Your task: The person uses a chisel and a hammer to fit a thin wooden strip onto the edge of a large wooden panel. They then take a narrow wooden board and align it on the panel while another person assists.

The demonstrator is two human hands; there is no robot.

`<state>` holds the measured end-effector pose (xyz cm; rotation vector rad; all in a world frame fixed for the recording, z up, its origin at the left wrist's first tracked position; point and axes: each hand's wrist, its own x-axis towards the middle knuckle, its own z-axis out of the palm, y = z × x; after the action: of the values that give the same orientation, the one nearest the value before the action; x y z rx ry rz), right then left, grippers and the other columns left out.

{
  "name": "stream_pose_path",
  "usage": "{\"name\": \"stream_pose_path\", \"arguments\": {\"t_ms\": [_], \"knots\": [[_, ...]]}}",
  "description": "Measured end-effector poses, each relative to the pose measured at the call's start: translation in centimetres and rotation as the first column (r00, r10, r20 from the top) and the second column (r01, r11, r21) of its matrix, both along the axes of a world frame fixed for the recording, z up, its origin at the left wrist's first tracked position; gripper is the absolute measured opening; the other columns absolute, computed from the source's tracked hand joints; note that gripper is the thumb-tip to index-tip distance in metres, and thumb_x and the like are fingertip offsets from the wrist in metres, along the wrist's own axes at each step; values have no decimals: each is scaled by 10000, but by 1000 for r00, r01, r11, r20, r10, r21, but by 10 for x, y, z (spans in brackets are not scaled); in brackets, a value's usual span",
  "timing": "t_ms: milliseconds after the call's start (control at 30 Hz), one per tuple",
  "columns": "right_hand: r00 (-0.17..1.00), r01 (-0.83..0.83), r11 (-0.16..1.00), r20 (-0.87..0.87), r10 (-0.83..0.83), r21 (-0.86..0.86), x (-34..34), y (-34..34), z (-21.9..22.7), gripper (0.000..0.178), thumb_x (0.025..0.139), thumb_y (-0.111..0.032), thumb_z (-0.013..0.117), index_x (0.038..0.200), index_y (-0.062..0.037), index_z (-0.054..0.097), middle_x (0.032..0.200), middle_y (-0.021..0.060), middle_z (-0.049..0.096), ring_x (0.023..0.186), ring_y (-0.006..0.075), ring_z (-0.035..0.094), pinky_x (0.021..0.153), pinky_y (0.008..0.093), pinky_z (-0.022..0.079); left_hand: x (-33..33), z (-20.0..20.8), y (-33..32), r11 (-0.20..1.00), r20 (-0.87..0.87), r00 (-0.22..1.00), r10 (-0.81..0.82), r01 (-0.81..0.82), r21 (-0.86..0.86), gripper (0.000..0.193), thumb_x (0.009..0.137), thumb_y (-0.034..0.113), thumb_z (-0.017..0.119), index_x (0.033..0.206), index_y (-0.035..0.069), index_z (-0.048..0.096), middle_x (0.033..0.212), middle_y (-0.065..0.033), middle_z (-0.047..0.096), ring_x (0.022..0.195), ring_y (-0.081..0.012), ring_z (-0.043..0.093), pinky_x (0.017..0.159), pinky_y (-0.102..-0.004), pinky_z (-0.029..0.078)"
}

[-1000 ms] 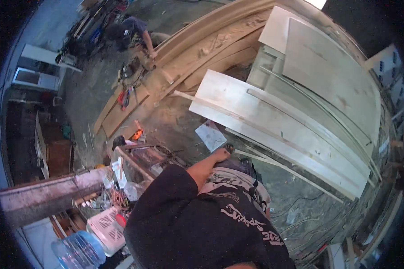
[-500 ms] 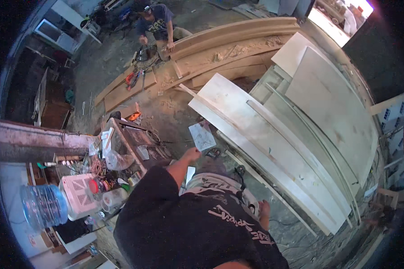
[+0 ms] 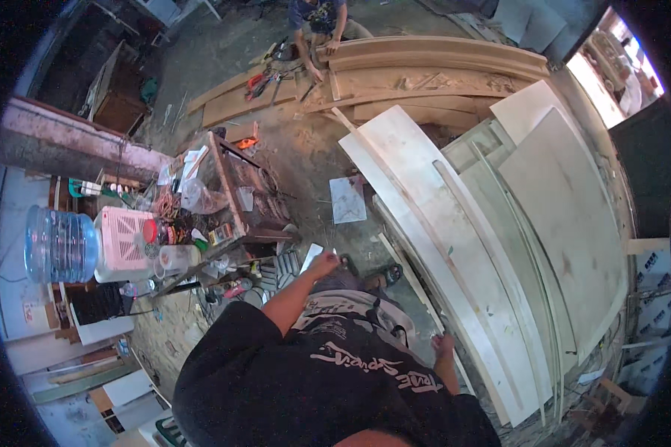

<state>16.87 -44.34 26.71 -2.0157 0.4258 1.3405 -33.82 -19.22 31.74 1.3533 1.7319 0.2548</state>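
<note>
My left hand (image 3: 323, 265) is in front of my waist, above the floor, with its fingers curled in. Whatever it may hold is hidden. Just left of it shows a small white flat piece (image 3: 311, 256), seemingly on the floor. Farther ahead a pale, smudged square sheet (image 3: 348, 200) lies on the floor, apart from my hand. My right hand (image 3: 443, 345) hangs by my right side, near the edge of the long white boards (image 3: 425, 216). Its fingers are bent too, with a small light spot by the fingertips that I cannot make out.
Flat panels (image 3: 574, 216) lean in layers at right. Cluttered workbench (image 3: 227, 186) at left, beside a white slatted appliance (image 3: 119, 244) and blue water jug (image 3: 61, 244). At the back, a co-worker (image 3: 317, 30) crouches by curved wooden pieces (image 3: 440, 59), near red tools (image 3: 256, 86).
The view has turned and shifted, so the bench and the sheet sit higher in it. My left hand now appears farther from the sheet. The co-worker has reached a hand down toward the wood.
</note>
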Motion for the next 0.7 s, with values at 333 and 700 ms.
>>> {"name": "stream_pose_path", "arguments": {"t_ms": [333, 700], "knots": [[909, -416, 906, 33, 414, 82, -48, 153, 6, 284, 914, -334, 583, 1109, -128, 585, 896, 68, 658, 741, 208, 639, 652, 416, 474, -102, -26, -139, 981, -75, 981, 179, -184, -62, 288, 871, 323, 678, 964, 51, 691, 915, -146, 718, 891, -263, 689, 811, -403, 525], [459, -888, 441, 317, 830, 130, -131, 169, 38, 301, 926, -284, 556, 1090, -40, 622, 831, 78, 662, 714, 180, 648, 543, 310, 458, -78, -82, -221, 947, 232, 919, 320, -317, -51, 259, 879, 253, 668, 1046, 57, 702, 960, -134, 716, 909, -266, 687, 829, -371, 529]]}}
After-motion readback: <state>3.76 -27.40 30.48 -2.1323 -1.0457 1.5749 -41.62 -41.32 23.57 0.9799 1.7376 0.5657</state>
